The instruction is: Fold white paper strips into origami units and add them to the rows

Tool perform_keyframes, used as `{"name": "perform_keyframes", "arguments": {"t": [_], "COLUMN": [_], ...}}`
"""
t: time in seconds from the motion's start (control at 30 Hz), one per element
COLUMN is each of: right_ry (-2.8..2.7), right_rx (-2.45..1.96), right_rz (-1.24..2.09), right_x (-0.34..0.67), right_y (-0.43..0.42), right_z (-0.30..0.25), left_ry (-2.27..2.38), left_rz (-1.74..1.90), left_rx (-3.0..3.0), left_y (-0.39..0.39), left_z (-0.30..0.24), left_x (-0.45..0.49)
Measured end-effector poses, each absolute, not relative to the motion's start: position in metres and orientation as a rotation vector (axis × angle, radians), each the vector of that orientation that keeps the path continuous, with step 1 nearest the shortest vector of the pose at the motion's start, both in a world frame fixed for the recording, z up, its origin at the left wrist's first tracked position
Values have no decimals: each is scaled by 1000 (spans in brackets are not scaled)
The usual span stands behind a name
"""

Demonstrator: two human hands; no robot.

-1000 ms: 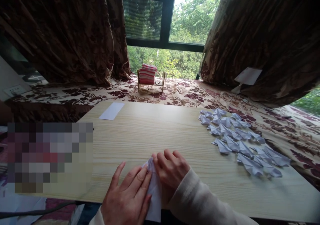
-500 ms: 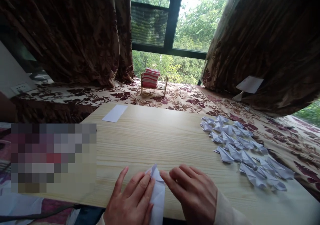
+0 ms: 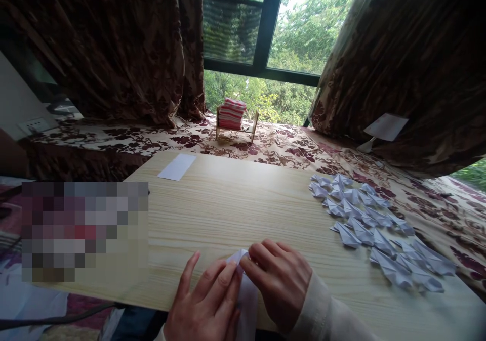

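Note:
A white sheet of paper (image 3: 248,300), partly folded at its far end, lies near the front edge of the wooden table. My left hand (image 3: 208,298) holds it down from the left, fingertips at the fold and little finger raised apart. At the right side of the fold, my right hand (image 3: 279,279) has its fingers curled, thumb and index finger closed on the paper's edge. Both hands hide much of the sheet.
Several folded white paper pieces (image 3: 374,224) lie along the table's right side. A flat white slip (image 3: 176,167) rests at the far left of the table (image 3: 243,199). Behind, a small stand (image 3: 253,127) holds red-striped cloths (image 3: 232,114). A blurred patch covers the left.
My right hand has moved left and closed against the paper's folded tip. The tip, which stood up, now lies flatter. The view has shifted slightly.

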State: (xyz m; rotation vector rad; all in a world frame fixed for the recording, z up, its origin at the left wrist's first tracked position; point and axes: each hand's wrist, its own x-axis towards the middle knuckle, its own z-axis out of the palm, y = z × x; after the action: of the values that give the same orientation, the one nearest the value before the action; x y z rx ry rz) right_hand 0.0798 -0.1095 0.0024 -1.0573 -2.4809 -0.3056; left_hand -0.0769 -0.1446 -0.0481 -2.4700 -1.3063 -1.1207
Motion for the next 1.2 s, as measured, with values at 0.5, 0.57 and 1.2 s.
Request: {"name": "perform_keyframes", "arguments": {"t": [0.5, 0.57, 1.2], "right_ry": [-2526, -2511, -2531], "right_rx": [-1014, -1009, -917], "right_rz": [-292, -271, -137], "right_x": [85, 86, 84], "right_y": [-104, -105, -101], "right_z": [-12, -15, -15], "left_ry": [-1253, -1265, -1287], "left_rz": [-1153, -1125, -1182], "left_rx": [-2490, -2484, -2449], "left_y": [-146, -146, -146], "left_z": [-49, -50, -48], "left_x": [-80, -79, -74]}}
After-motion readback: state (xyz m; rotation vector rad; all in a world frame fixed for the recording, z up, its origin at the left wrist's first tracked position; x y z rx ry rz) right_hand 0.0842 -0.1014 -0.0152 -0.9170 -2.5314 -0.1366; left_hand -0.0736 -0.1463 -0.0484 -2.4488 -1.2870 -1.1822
